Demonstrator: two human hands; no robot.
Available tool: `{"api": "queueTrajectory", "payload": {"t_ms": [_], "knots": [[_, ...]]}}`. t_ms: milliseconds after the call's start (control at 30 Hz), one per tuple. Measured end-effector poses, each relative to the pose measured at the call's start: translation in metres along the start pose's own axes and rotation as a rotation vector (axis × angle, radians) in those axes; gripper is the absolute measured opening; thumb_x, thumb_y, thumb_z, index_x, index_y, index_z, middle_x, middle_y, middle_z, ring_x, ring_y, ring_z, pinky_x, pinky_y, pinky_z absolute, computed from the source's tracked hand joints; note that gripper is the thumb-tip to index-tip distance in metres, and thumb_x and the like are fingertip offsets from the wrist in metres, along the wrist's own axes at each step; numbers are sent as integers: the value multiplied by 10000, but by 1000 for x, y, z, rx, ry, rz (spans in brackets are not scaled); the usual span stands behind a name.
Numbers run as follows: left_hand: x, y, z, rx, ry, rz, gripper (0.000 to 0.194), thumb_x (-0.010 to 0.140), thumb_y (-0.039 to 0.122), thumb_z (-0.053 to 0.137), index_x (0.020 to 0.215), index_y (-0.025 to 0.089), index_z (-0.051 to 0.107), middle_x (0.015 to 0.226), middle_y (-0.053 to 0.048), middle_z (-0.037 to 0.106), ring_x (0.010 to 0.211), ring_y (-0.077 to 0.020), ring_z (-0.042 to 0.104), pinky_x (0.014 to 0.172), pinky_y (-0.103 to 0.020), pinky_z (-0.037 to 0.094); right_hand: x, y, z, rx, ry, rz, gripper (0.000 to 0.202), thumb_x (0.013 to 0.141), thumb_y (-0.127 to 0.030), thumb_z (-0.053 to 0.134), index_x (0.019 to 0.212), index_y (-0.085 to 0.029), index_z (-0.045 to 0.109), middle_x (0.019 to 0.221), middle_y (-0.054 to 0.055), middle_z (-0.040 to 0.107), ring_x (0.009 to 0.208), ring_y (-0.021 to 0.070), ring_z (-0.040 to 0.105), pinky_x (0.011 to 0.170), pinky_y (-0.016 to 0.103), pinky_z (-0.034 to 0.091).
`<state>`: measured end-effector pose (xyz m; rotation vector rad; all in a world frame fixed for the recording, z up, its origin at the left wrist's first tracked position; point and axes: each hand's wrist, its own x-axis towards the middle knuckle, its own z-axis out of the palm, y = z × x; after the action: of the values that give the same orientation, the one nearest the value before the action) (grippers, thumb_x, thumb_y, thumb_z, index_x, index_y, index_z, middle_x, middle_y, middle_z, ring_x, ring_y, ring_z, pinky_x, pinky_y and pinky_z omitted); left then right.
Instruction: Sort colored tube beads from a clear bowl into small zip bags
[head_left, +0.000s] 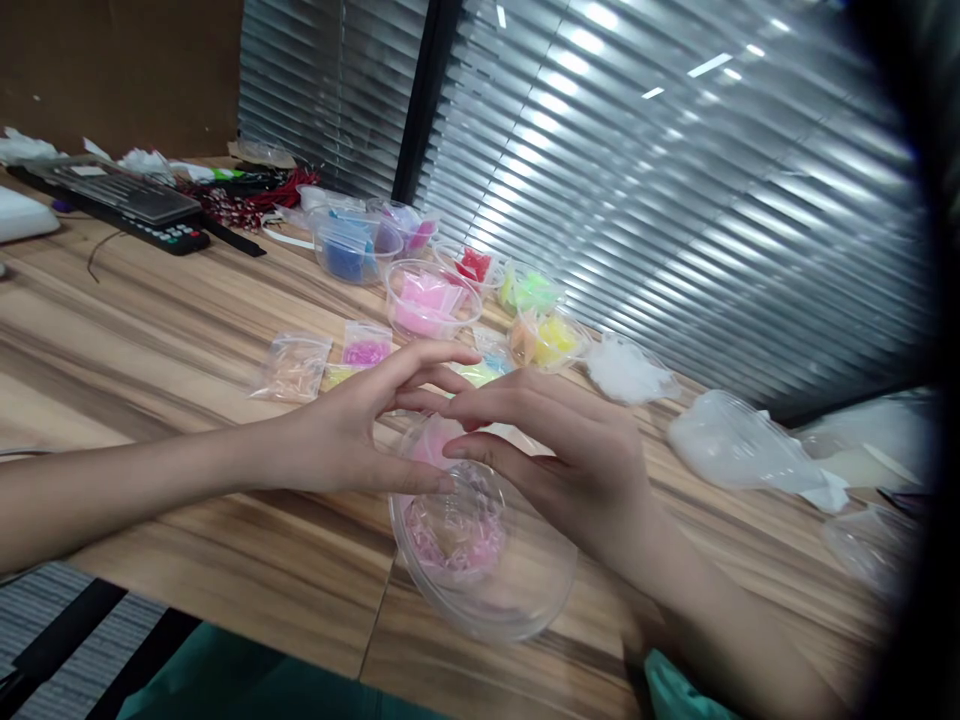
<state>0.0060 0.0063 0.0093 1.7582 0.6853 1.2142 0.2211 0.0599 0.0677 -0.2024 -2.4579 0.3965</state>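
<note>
My left hand [405, 420] hovers over the left side of a clear round plastic bowl [536, 615], with thumb and fingers spread apart and nothing held between them. From the right, my right hand [574, 445] reaches over the same bowl, its fingers bent and its thumb apart from the index finger. The fingertips of both hands come close together above the bowl; whether they touch is unclear. Inside the bowl lie small pink translucent pieces [480, 540] around a clear round shape. A pink patch [431, 440] shows behind the hands.
Small bags of orange pieces [294, 370] and purple pieces [367, 345] lie left of the bowl. Behind are clear tubs with blue [349, 255], pink [427, 300] and yellow [555, 340] contents. Plastic bags [735, 440] lie right; a remote [176, 237] is far left.
</note>
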Motion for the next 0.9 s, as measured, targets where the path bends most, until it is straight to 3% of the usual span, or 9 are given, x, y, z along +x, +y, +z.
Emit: {"api": "queueTrajectory", "payload": {"t_ms": [100,300,400,467,533,633,767,833,900], "knots": [[1,1,0,-10,3,0,860,777,165,875,1467,471,463,1454,-22,542,1267,-237,651,994,-324,616,-2,2,3,-37,1,-32,193,1024,-141,597,1159,-264,658,960,-14,750,893,149,689,811,321,561],[1,0,-2,8,9,-11,826,797,167,856,1468,447,465,1377,-20,612,1307,-247,625,1058,-369,575,-2,-3,0,8,-17,66,332,982,-60,540,1215,-270,649,1169,-14,736,1047,158,695,901,306,553],[-1,-3,-2,10,23,-18,838,796,172,854,1476,448,451,1448,-34,579,1311,-265,617,1045,-389,578,-3,-12,-9,-97,-11,128,347,909,26,464,1047,-231,652,1026,6,728,951,168,693,832,311,549],[-2,-4,-2,13,28,1,804,810,165,839,1470,429,462,1457,-42,575,1328,-273,602,1078,-409,557,-7,-17,-13,-182,-153,176,342,857,61,441,953,-215,618,901,10,697,818,165,673,721,300,529],[-1,-4,-2,19,45,11,744,831,156,818,1449,403,486,1438,-48,583,1340,-268,591,1104,-409,537,-14,-19,-12,-327,-396,157,305,849,54,465,938,-197,613,850,31,667,737,184,639,651,321,509],[-1,-6,-2,13,55,2,715,847,150,806,1440,385,483,1421,-53,580,1304,-247,610,1094,-386,543,-24,-17,-2,-578,-649,0,203,919,-36,525,1046,-127,654,1004,140,679,891,291,655,746,433,555],[-2,-12,-4,15,61,-17,764,823,165,832,1450,401,465,1428,-46,558,1294,-246,606,1058,-364,560,-28,-7,13,-559,-680,-66,408,980,-353,657,1244,-43,620,1179,203,659,1058,359,638,870,506,587],[-2,-14,-4,32,72,-8,770,802,182,851,1438,409,480,1413,-39,571,1268,-246,620,1051,-367,556,-27,-2,16,-512,-677,-98,484,943,-380,712,1256,-25,612,1206,207,658,1103,372,631,938,522,577],[-2,-13,-3,51,76,6,756,799,193,854,1426,410,492,1399,-35,589,1234,-241,639,1054,-376,543,-25,3,17,-462,-664,-116,461,947,-308,701,1278,-7,590,1250,227,643,1164,377,614,994,522,551]]}}
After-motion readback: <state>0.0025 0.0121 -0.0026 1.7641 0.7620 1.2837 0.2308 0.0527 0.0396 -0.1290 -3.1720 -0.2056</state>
